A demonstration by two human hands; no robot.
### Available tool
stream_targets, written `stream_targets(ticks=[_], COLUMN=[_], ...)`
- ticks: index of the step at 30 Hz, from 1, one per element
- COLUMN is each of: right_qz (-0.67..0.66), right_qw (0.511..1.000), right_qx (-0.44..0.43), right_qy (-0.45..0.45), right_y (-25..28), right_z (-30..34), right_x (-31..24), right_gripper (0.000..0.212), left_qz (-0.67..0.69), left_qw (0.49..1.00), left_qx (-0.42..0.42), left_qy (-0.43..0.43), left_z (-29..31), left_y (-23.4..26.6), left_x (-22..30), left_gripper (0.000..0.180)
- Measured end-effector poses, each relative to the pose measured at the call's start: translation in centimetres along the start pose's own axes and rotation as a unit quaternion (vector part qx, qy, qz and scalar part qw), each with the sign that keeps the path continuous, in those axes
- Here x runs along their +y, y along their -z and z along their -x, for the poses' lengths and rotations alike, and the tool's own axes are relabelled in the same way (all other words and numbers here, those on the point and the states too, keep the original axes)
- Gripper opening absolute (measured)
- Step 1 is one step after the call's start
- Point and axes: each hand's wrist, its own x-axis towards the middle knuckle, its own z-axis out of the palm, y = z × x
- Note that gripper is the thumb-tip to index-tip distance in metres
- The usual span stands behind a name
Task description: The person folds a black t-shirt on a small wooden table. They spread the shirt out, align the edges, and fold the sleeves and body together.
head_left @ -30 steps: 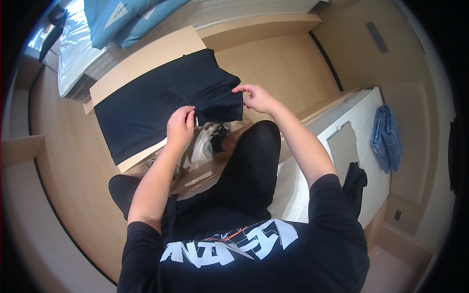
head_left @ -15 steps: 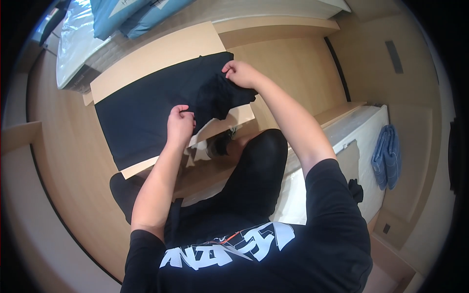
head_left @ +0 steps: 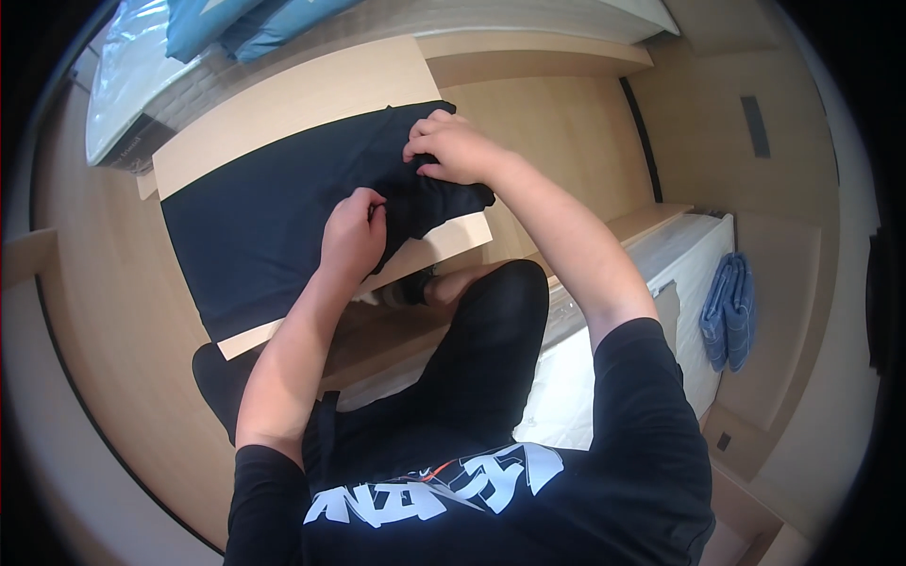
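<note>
A black garment (head_left: 255,212) lies spread over a light wooden board (head_left: 293,90) in front of me. Its left part is fairly flat, while the right part is bunched into folds. My left hand (head_left: 355,231) is closed on the gathered cloth near the garment's front edge, thumb against bent fingers. Farther off and to the right, my right hand (head_left: 453,149) has its fingers curled onto the folds by the garment's right end. The cloth beneath both palms is hidden.
Behind the board is a mattress (head_left: 170,99) partly in clear plastic, with blue packages (head_left: 274,24) on top. Another mattress (head_left: 566,387) lies at my right, a folded blue cloth (head_left: 729,311) on its far edge. My bent knee (head_left: 510,292) is close to the board.
Both hands have come down onto the cloth and closed on it. The right hand has shifted slightly left, and the garment's right part is bunched differently.
</note>
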Motion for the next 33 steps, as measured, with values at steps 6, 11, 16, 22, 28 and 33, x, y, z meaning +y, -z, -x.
stream_targets(ticks=[6, 11, 16, 22, 28, 33], right_qz=[-0.317, -0.157, -0.051, 0.018, -0.134, -0.152], right_qw=[0.918, 0.954, 0.995, 0.998, 0.982, 0.980], right_qx=[0.122, 0.009, 0.068, -0.009, -0.048, 0.011], right_qy=[-0.203, -0.256, -0.053, -0.054, -0.126, -0.129], right_y=[-2.7, -1.9, 0.1, 0.2, 1.2, 2.5], right_z=[-0.2, -2.1, -2.5, -2.6, -2.3, 0.2], right_x=[3.4, 3.3, 0.9, 2.7, 2.1, 1.5], right_gripper=[0.013, 0.018, 0.012, 0.015, 0.019, 0.026], left_qz=[0.317, 0.361, 0.066, -0.096, -0.095, -0.127], left_qw=[0.882, 0.829, 0.936, 0.931, 0.962, 0.958], left_qx=[0.043, -0.023, -0.230, -0.288, -0.208, -0.224], left_qy=[0.346, 0.426, 0.259, 0.204, 0.150, 0.128], left_z=[-0.1, -1.7, -4.4, -6.4, -6.2, -6.0], left_y=[0.6, 3.3, 5.1, 5.8, 3.9, 3.8], left_x=[-1.7, -1.5, -1.0, -0.6, -0.7, -1.5], left_gripper=[0.025, 0.052, 0.051, 0.028, 0.027, 0.021])
